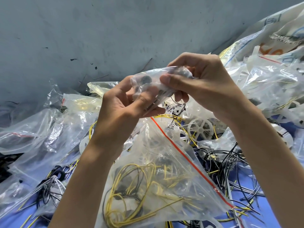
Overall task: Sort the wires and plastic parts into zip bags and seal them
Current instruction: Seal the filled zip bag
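glossy clear plastic zip bag (164, 170), matt wall (98, 30).

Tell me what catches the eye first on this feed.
At centre, the left hand and right hand pinch a small clear bag holding dark parts. Below them is a big red-striped zip bag full of yellow wires. To its right, a white plastic wheel sits among loose wires.

Dark parts (145, 79) inside the small bag (156, 71) indistinct through plastic; large zip bag (164, 162) cut off by the bottom edge.
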Demonstrator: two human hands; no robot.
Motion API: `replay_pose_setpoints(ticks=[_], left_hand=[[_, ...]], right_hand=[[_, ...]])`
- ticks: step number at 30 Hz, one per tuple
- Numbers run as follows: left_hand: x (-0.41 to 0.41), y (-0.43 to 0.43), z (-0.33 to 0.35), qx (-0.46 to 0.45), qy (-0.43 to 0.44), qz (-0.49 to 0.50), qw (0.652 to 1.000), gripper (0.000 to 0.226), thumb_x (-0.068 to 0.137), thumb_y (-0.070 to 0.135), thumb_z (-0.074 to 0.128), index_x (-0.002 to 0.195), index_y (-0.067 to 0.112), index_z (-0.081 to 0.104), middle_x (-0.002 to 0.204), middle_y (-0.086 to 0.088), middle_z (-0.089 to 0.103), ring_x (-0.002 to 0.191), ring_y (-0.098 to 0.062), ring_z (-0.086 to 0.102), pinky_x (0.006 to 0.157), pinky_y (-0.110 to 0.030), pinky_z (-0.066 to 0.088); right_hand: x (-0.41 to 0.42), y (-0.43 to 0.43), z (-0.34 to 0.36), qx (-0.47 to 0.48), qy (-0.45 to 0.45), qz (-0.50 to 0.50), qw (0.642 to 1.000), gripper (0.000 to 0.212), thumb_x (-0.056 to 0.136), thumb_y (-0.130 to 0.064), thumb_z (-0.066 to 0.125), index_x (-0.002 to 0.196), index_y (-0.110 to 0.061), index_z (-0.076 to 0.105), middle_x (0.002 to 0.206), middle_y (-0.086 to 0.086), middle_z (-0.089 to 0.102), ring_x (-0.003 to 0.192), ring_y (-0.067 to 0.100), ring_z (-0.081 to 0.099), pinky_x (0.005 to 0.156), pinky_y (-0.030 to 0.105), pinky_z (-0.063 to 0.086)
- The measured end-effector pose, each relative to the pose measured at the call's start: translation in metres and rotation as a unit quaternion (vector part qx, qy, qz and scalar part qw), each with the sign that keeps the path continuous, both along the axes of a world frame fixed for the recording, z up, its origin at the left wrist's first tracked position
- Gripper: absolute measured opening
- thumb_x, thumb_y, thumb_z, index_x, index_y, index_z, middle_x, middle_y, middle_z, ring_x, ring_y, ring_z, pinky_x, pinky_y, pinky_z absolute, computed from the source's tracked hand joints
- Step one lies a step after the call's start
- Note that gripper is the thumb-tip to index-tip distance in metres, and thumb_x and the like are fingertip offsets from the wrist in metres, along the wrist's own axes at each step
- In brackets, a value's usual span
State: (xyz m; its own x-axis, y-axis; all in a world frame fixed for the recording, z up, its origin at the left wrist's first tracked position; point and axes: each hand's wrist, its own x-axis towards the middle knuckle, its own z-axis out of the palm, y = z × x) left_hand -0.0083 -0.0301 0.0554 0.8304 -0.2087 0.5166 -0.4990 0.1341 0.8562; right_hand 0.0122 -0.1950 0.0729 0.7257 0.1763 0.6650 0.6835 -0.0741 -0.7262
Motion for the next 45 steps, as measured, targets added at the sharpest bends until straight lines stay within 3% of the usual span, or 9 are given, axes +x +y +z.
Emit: replay_pose_setpoints(ticks=[7,20,24,27,32,35,38,41,45], left_hand=[[0.003,0.003,0.004,-0.083,0.037,0.049,0.995,0.014,0.071,0.002,0.056,0.072,0.014,0.065,0.064,0.000,0.068,0.049,-0.015,0.063,0.050,-0.020,0.052],[-0.006,-0.014,0.001,-0.063,-0.009,0.052,0.997,0.032,0.076,-0.001,0.052,0.065,0.022,0.071,0.080,0.001,0.072,0.059,-0.017,0.066,0.047,-0.022,0.051],[-0.008,-0.011,0.007,-0.111,0.015,0.030,0.993,0.032,0.075,-0.002,0.050,0.059,0.020,0.067,0.080,-0.001,0.071,0.053,-0.017,0.062,0.044,-0.020,0.048],[-0.010,-0.007,0.010,-0.119,0.062,0.035,0.990,0.040,0.080,-0.006,0.046,0.054,0.020,0.064,0.061,0.002,0.063,0.038,-0.012,0.053,0.039,-0.013,0.041],[-0.010,-0.006,0.011,-0.101,0.148,-0.022,0.984,0.045,0.084,-0.006,0.040,0.056,0.020,0.065,0.055,0.000,0.061,0.037,-0.010,0.053,0.036,-0.010,0.038],[-0.007,-0.001,0.007,0.017,0.040,-0.069,0.997,0.022,0.078,0.012,0.060,0.099,0.018,0.061,0.082,0.001,0.070,0.059,-0.015,0.068,0.055,-0.015,0.051],[0.001,0.019,0.003,0.216,-0.052,-0.085,0.971,0.076,0.066,0.040,0.077,0.132,0.024,0.043,0.115,0.004,0.067,0.105,-0.014,0.066,0.090,-0.026,0.050],[0.003,0.035,0.002,0.401,-0.091,-0.074,0.909,0.063,0.067,0.048,0.079,0.123,0.032,0.054,0.112,0.019,0.066,0.116,-0.003,0.057,0.103,-0.028,0.040],[0.009,0.039,-0.005,0.483,-0.073,-0.061,0.870,0.016,0.074,0.048,0.071,0.084,0.035,0.069,0.092,0.018,0.067,0.095,-0.004,0.061,0.085,-0.028,0.043]], right_hand=[[-0.007,-0.013,0.003,-0.006,0.047,0.200,0.979,0.032,0.075,0.001,0.063,0.106,-0.002,0.058,0.087,-0.001,0.068,0.074,0.011,0.067,0.069,0.019,0.052],[-0.008,-0.002,0.005,-0.010,0.016,0.040,0.999,0.017,0.073,0.001,0.056,0.069,-0.013,0.064,0.051,-0.008,0.054,0.042,0.011,0.051,0.045,0.019,0.037],[-0.011,-0.005,0.004,-0.022,0.010,0.146,0.989,0.019,0.077,0.002,0.061,0.092,-0.009,0.065,0.089,0.008,0.060,0.073,0.024,0.058,0.057,0.021,0.045],[-0.011,-0.009,0.005,-0.093,-0.020,0.191,0.977,0.051,0.072,-0.002,0.068,0.121,-0.007,0.051,0.110,0.015,0.055,0.102,0.028,0.059,0.082,0.026,0.050],[-0.011,-0.002,0.005,-0.093,-0.071,0.070,0.991,0.040,0.074,0.001,0.070,0.108,-0.014,0.058,0.093,0.015,0.061,0.073,0.021,0.064,0.068,0.023,0.055],[-0.013,-0.011,0.009,-0.066,-0.068,0.039,0.995,0.028,0.074,-0.002,0.071,0.094,-0.018,0.061,0.081,0.012,0.062,0.058,0.014,0.063,0.057,0.019,0.050],[-0.015,-0.031,0.014,-0.061,-0.033,0.032,0.997,0.018,0.071,-0.001,0.072,0.082,-0.011,0.063,0.074,0.007,0.063,0.054,0.016,0.060,0.052,0.019,0.046],[-0.020,-0.043,0.016,-0.133,0.034,0.073,0.988,0.018,0.061,-0.006,0.080,0.074,-0.008,0.067,0.071,0.015,0.064,0.051,0.017,0.060,0.048,0.018,0.046],[-0.020,-0.041,0.014,-0.184,0.081,0.091,0.975,0.017,0.055,-0.011,0.082,0.066,-0.014,0.069,0.070,0.027,0.061,0.049,0.019,0.060,0.047,0.021,0.048]])
